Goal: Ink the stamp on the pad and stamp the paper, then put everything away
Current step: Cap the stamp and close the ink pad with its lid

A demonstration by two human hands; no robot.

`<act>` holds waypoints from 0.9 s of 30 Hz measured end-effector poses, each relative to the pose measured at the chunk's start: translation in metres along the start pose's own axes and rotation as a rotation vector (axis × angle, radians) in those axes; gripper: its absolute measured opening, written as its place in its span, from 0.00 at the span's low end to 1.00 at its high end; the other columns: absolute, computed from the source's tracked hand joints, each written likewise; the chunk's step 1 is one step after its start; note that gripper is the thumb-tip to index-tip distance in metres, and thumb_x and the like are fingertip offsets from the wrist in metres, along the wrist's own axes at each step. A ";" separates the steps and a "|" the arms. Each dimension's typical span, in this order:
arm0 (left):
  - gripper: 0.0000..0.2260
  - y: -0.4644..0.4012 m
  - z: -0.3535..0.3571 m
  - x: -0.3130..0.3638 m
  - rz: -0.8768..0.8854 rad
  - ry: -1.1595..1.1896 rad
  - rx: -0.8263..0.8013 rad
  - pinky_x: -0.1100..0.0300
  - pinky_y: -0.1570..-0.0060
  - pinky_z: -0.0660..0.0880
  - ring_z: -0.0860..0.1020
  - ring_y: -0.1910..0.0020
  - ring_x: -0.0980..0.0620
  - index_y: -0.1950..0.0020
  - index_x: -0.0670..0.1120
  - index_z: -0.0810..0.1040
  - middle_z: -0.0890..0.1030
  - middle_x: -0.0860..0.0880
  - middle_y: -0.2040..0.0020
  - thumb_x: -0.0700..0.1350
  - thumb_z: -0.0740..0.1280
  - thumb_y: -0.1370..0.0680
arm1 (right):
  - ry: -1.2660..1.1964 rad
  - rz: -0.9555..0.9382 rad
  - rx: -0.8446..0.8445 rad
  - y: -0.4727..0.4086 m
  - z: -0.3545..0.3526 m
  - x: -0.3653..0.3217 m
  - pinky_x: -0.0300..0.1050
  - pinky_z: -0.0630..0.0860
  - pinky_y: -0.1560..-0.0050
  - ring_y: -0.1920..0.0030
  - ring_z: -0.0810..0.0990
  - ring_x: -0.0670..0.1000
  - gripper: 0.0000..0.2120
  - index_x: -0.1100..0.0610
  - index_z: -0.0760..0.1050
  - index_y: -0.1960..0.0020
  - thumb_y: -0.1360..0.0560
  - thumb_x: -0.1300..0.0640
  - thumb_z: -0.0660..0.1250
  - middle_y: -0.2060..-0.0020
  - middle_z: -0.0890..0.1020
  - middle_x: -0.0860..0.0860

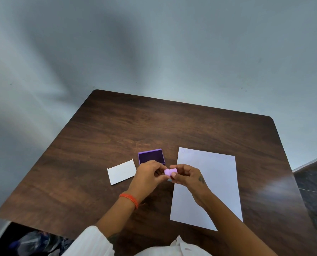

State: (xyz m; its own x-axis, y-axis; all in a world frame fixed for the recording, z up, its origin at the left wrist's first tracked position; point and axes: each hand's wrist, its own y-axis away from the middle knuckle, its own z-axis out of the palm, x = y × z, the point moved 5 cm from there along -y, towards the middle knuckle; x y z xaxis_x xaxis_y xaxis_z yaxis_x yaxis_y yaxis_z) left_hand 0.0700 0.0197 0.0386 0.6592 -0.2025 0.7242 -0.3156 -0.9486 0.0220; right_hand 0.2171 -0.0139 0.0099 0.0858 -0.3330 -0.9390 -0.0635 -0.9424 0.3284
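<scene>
A small lilac stamp (pixel 170 171) is held above the table between both hands. My left hand (pixel 150 175) pinches its left end and my right hand (pixel 186 175) grips its right end. Just behind the hands lies the open purple ink pad (pixel 151 156), its dark pad face up. A white sheet of paper (pixel 209 183) lies flat to the right, partly under my right forearm. Faint round marks show along its far edge.
A white rectangular lid or card (pixel 121 171) lies left of the ink pad. The dark wooden table (pixel 117 126) has rounded corners and sits against a pale wall. A dark floor and a bag show past the near left edge.
</scene>
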 end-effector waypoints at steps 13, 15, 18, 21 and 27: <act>0.12 0.003 -0.001 -0.004 0.006 -0.001 0.009 0.77 0.60 0.67 0.73 0.63 0.63 0.50 0.47 0.80 0.83 0.48 0.53 0.49 0.73 0.31 | -0.055 0.056 -0.001 -0.001 0.007 0.004 0.40 0.81 0.53 0.55 0.84 0.52 0.11 0.57 0.79 0.49 0.29 0.53 0.70 0.54 0.84 0.55; 0.12 0.003 -0.001 -0.004 0.011 -0.001 0.003 0.77 0.59 0.67 0.73 0.63 0.63 0.50 0.48 0.80 0.83 0.48 0.53 0.50 0.73 0.31 | -0.051 0.081 0.005 -0.001 0.008 0.004 0.36 0.81 0.58 0.59 0.85 0.50 0.12 0.58 0.79 0.50 0.29 0.51 0.69 0.56 0.84 0.55; 0.12 0.003 -0.001 -0.005 0.002 0.005 0.011 0.76 0.59 0.67 0.73 0.63 0.62 0.50 0.48 0.80 0.83 0.48 0.53 0.50 0.72 0.31 | -0.103 0.094 -0.010 -0.002 0.009 0.004 0.38 0.82 0.55 0.56 0.84 0.52 0.14 0.57 0.78 0.47 0.29 0.52 0.70 0.53 0.84 0.54; 0.12 0.003 0.000 -0.005 0.005 0.000 0.009 0.77 0.60 0.67 0.73 0.62 0.62 0.50 0.47 0.80 0.83 0.48 0.53 0.50 0.72 0.31 | -0.102 0.083 -0.010 -0.002 0.009 0.005 0.42 0.81 0.50 0.53 0.84 0.53 0.14 0.56 0.78 0.47 0.31 0.53 0.72 0.52 0.84 0.54; 0.12 0.003 0.001 -0.005 0.024 0.019 0.031 0.77 0.58 0.67 0.74 0.62 0.62 0.50 0.48 0.80 0.83 0.48 0.53 0.52 0.71 0.30 | -0.076 0.144 0.039 -0.004 0.008 0.009 0.39 0.82 0.55 0.56 0.84 0.52 0.15 0.59 0.79 0.49 0.30 0.50 0.70 0.54 0.84 0.55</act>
State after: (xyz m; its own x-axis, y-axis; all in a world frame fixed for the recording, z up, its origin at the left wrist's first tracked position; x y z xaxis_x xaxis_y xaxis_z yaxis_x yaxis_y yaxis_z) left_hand 0.0659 0.0176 0.0342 0.6384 -0.2204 0.7375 -0.3096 -0.9507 -0.0161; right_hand 0.2100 -0.0127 -0.0009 -0.0023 -0.4601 -0.8879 -0.1080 -0.8826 0.4576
